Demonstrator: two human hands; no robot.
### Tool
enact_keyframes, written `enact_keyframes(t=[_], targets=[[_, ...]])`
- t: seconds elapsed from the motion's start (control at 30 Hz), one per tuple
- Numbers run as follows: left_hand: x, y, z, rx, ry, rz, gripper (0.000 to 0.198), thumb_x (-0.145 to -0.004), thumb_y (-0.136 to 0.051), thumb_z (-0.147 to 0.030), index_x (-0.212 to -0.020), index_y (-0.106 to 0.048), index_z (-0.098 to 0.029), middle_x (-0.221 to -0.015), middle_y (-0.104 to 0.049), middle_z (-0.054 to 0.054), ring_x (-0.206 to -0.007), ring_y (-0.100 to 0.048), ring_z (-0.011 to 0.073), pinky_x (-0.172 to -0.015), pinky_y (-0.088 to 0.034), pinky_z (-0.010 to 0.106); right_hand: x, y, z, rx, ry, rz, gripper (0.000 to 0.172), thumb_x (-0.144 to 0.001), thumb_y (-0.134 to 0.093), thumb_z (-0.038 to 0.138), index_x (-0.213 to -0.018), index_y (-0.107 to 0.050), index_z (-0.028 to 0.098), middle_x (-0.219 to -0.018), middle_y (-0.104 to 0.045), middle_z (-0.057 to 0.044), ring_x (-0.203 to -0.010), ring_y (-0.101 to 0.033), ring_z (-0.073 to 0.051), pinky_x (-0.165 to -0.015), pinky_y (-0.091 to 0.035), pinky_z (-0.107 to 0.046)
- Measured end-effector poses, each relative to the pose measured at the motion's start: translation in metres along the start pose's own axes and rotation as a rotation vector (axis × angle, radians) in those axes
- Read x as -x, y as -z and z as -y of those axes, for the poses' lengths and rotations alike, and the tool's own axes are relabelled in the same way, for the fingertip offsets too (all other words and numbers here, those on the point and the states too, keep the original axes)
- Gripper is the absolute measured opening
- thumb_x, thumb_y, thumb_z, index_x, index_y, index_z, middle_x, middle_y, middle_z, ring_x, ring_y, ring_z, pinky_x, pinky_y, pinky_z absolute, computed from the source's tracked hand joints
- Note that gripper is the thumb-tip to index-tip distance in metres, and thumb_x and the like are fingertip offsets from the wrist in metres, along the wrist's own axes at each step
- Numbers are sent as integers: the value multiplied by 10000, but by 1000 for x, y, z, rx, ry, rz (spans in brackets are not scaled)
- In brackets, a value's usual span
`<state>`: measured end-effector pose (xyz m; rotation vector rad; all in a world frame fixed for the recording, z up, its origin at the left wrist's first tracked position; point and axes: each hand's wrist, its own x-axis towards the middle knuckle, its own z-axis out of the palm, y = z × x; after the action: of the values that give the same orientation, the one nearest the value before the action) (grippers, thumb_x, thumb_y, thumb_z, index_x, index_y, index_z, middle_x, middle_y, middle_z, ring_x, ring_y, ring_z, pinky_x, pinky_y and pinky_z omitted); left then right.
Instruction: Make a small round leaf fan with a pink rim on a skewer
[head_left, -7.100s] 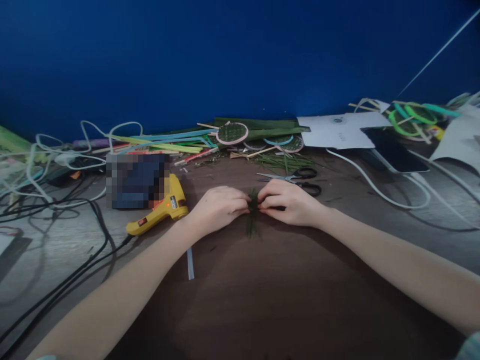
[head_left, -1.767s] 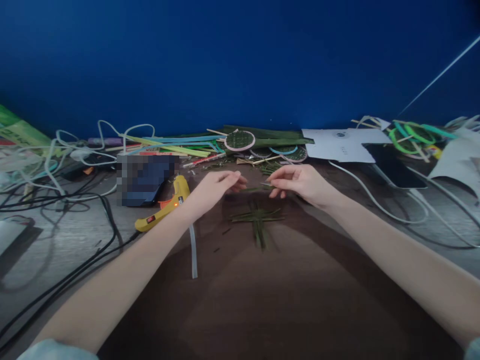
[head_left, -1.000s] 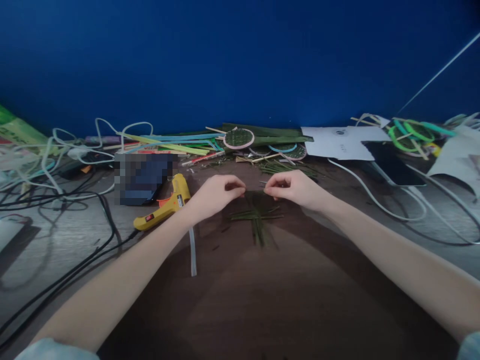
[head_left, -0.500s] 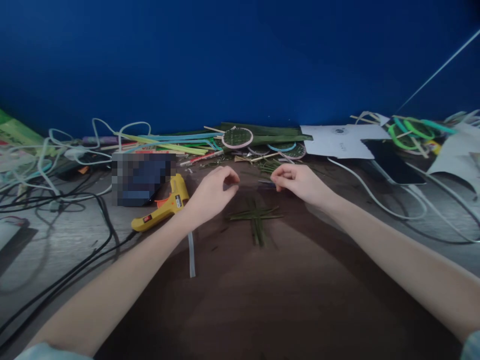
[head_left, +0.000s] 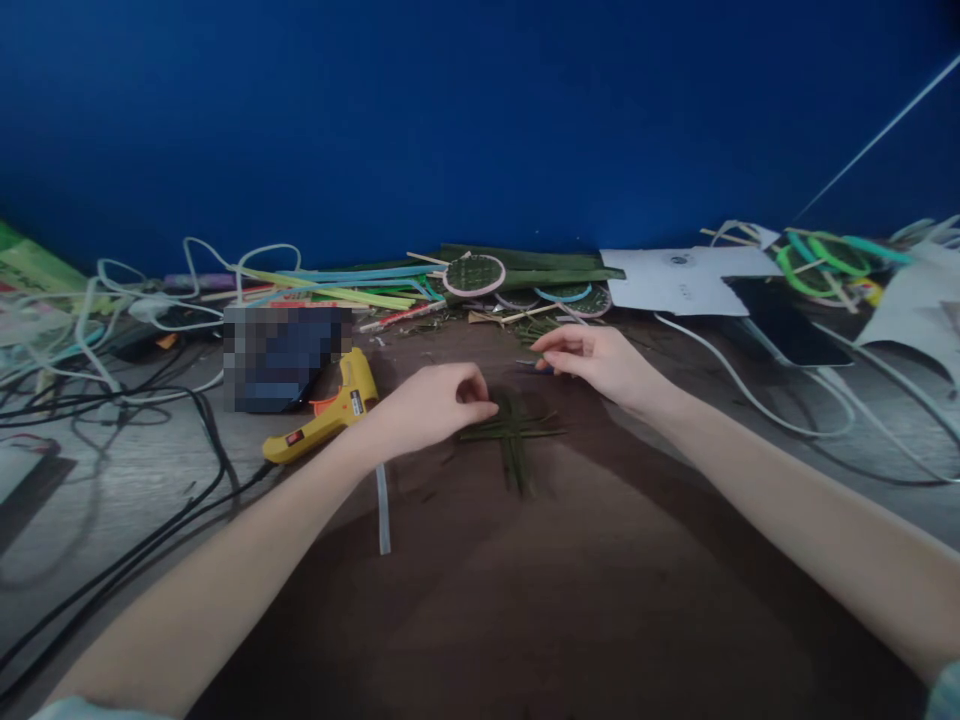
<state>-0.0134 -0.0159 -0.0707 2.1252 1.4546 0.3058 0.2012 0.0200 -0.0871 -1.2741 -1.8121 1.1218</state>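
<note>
Green leaf strips [head_left: 514,450] lie crossed over each other on the dark brown tabletop [head_left: 480,600]. My left hand [head_left: 450,398] is at their upper left, its thumb and curled fingers apart with nothing seen between them. Above and to the right of the strips is my right hand [head_left: 581,355], fingers bent towards the thumb. A small tool with a dark blue handle [head_left: 541,369] shows just below its fingertips; whether the fingers touch it is unclear.
A yellow glue gun [head_left: 322,420] lies beside my left forearm, near a clear glue stick [head_left: 383,510]. Round woven pieces [head_left: 474,275], leaves and coloured strips line the back. White paper [head_left: 679,280], a phone [head_left: 787,325] and cables are at the right.
My left hand has moved down and slightly right, closer to the crossed strips. The fingers of my right hand have shifted slightly left and loosened.
</note>
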Motion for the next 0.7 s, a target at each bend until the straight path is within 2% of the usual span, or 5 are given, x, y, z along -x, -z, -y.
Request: enact_keyframes(t=[0.13,0.27,0.43,0.57,0.7], targets=[[5,-7,-8,-72,-115,39,138,-716,-582,-302,-808,-551,-203,-824,-601,19,-783,-554,195,-670,-396,297,-1,0,-1,-27,-10,-6,165,-718,-560,218,-846,-630,141,-754,-694,-69,-674,-617,-156,-572,-456,-270],[8,-9,-11,-184,-160,90,237,-668,-585,-256,-887,-515,-198,-901,-561,45,-861,-513,234,-715,-385,336,0,0,-1,-33,-1,8,154,-720,-563,225,-835,-630,148,-754,-693,-66,-699,-625,-163,-598,-466,-279],[6,-8,-7,-266,-197,78,208,-661,-549,-195,-864,-505,-179,-905,-527,50,-863,-489,231,-719,-371,333,2,-3,1,-54,-7,57,152,-725,-567,184,-865,-608,142,-792,-687,-71,-751,-641,-168,-651,-493,-294],[2,-6,-1,-290,-308,40,186,-698,-563,-163,-867,-489,-180,-920,-514,37,-876,-475,216,-727,-365,323,5,-8,1,-89,17,79,160,-753,-555,183,-903,-584,138,-788,-675,-72,-773,-657,-177,-683,-512,-308],[-1,1,3,-322,-371,39,164,-734,-614,-200,-834,-486,-179,-892,-509,27,-871,-465,206,-722,-360,310,7,-12,1,-52,90,76,173,-777,-529,154,-946,-564,149,-911,-645,-86,-804,-663,-183,-653,-526,-294]])
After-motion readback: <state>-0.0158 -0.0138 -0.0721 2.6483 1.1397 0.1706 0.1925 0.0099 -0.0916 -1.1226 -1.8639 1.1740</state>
